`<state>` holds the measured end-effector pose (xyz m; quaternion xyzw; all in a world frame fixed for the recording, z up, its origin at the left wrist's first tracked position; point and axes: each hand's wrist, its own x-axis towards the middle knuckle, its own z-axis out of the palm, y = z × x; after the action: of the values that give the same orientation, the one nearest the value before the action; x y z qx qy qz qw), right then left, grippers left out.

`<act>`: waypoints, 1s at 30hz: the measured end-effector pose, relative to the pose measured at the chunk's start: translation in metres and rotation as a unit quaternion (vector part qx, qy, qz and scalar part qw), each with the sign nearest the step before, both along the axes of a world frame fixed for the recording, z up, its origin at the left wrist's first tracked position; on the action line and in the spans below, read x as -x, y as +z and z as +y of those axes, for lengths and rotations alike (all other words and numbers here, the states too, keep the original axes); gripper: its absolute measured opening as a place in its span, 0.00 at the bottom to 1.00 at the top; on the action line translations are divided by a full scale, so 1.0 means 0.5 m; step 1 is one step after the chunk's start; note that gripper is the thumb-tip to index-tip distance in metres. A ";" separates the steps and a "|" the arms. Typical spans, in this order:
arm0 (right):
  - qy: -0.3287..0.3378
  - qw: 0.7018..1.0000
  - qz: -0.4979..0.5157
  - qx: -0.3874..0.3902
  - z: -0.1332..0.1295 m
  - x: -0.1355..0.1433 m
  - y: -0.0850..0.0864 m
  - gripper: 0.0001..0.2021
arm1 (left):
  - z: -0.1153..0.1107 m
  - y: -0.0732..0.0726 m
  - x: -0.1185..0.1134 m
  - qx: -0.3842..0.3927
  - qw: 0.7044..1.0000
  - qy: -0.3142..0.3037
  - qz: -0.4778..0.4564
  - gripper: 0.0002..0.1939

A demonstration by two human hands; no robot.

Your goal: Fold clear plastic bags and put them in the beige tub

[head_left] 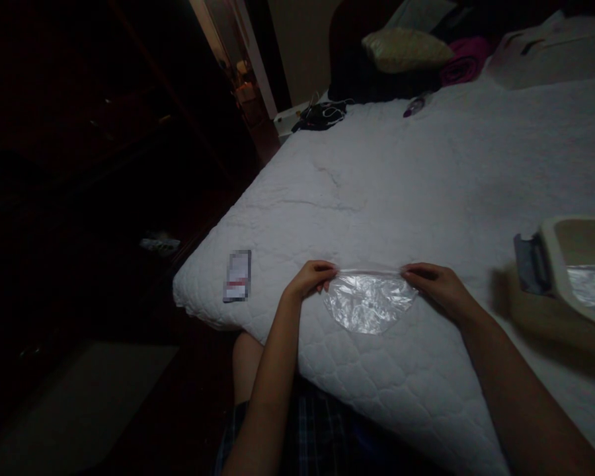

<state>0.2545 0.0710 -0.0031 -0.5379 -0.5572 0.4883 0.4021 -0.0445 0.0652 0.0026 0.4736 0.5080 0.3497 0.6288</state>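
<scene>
A clear plastic piece, like a disposable shower cap or elastic-edged food cover [369, 304], lies on the white quilted bed, its straight gathered edge stretched between my two hands. My left hand [315, 274] pinches the left end of that edge between thumb and fingers. At the opposite end, my right hand [431, 281] pinches the right corner in the same way. The rest of the plastic spreads towards me in a crinkled half-round.
Right of my hands stands a beige plastic bin [530, 330] with a grey handle and more clear plastic inside. A phone-like object [237, 276], pixelated, lies left on the bed [401, 172]. Farther back are a pillow [406, 49], a magenta roll [466, 59] and dark cables [322, 114].
</scene>
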 end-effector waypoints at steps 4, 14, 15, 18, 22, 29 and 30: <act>0.016 1.000 -0.010 0.006 -0.003 -0.003 -0.001 0.18 | -0.003 0.006 0.000 0.013 1.000 0.000 0.009 0.18; 0.011 1.000 -0.019 0.001 -0.004 0.000 0.005 0.15 | -0.015 0.004 -0.007 -0.040 0.999 0.003 0.002 0.13; 0.004 1.000 -0.021 -0.007 -0.006 0.002 0.008 0.15 | -0.019 0.006 -0.009 -0.055 0.998 0.015 0.009 0.13; -0.071 0.991 -0.076 -0.089 -0.026 0.009 0.018 0.16 | -0.038 0.016 -0.019 -0.146 0.983 0.080 0.079 0.14; -0.136 0.922 -0.250 -0.264 -0.074 0.025 0.028 0.16 | -0.085 0.033 -0.033 -0.330 0.905 0.099 0.250 0.16; 0.057 0.847 -0.328 -0.415 -0.104 0.051 0.012 0.17 | -0.139 0.035 -0.041 -0.435 0.824 0.028 0.361 0.16; 0.066 0.847 -0.331 -0.411 -0.100 0.051 0.007 0.16 | -0.141 0.034 -0.040 -0.425 0.829 0.023 0.363 0.15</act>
<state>0.2288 0.0210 0.0005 -0.4152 -0.8412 0.0337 0.3449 -0.0243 -0.0052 0.0195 0.7750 0.5118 0.3481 0.1274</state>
